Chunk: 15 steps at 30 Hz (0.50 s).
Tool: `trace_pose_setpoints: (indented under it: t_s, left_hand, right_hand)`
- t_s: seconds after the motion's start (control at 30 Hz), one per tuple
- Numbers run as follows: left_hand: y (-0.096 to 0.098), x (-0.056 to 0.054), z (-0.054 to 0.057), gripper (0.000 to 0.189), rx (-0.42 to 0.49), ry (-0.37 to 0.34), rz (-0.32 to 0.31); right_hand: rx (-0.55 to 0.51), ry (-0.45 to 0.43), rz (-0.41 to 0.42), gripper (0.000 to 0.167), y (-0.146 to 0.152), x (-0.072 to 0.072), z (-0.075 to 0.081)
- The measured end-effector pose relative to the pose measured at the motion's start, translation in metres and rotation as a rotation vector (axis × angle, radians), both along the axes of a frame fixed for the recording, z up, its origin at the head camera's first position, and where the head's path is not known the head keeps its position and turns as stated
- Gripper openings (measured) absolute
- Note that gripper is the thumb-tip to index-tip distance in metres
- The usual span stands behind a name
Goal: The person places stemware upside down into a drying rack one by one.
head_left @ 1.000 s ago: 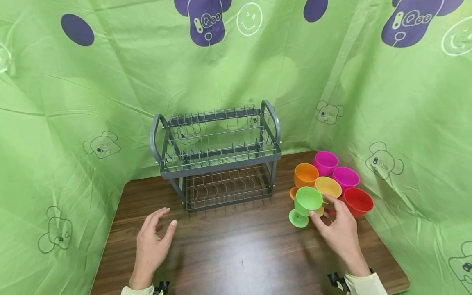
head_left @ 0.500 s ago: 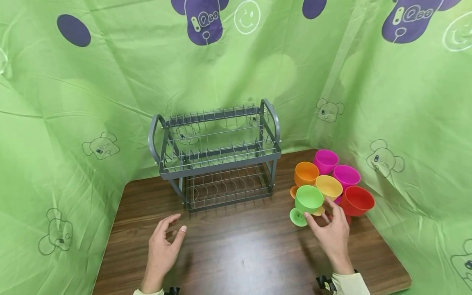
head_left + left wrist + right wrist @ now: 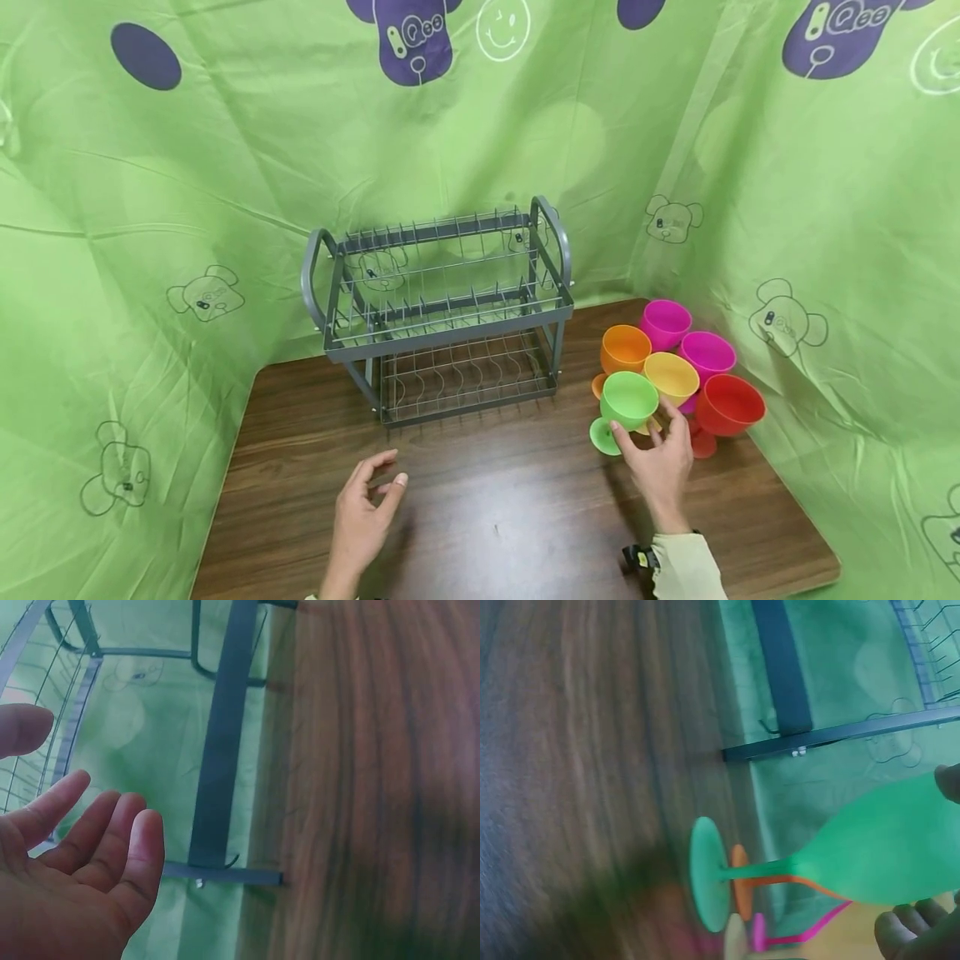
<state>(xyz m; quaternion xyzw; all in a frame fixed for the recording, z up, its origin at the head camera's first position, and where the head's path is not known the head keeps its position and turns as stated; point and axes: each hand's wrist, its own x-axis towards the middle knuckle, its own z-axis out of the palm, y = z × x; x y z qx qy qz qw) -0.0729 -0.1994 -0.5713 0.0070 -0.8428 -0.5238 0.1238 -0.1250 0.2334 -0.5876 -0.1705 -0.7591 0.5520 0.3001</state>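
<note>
A green plastic goblet (image 3: 628,402) stands at the front left of a group of goblets on the table. My right hand (image 3: 660,467) holds its bowl, thumb on the near side and fingers on the right side. In the right wrist view, thumb and fingers (image 3: 907,934) lie on opposite sides of the green bowl, its stem and foot in plain sight. My left hand (image 3: 363,512) hovers over the table in front of the grey rack, fingers loosely bent, nothing in them. Its palm and fingers (image 3: 142,855) show in the left wrist view.
A two-tier grey metal dish rack (image 3: 450,333) stands at the back of the wooden table (image 3: 480,508). Behind the green goblet are orange (image 3: 626,348), yellow (image 3: 671,377), red (image 3: 730,404) and magenta (image 3: 666,323) goblets. Green printed cloth (image 3: 480,142) encloses the table's back and sides.
My left hand has moved right and slightly down. The right wrist and forearm have swung left while thumb and fingers closed in on the green goblet's bowl. The goblet stays in place.
</note>
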Motion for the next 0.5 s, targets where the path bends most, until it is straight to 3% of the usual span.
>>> trace_pose_setpoints:
  t_s: [0.1, 0.33, 0.5]
  left_hand:
    - [0.005, 0.003, -0.003, 0.036, 0.015, -0.016, -0.015]
    - [0.013, 0.007, -0.007, 0.036, 0.061, -0.032, -0.036]
    - [0.017, 0.010, -0.010, 0.036, 0.105, -0.069, -0.053]
  right_hand:
    - [-0.052, 0.051, 0.006, 0.091, -0.003, -0.003, -0.003]
    - [-0.147, 0.137, 0.082, 0.086, -0.012, -0.005, 0.006]
    - [-0.195, 0.173, 0.124, 0.090, -0.010, -0.010, -0.003]
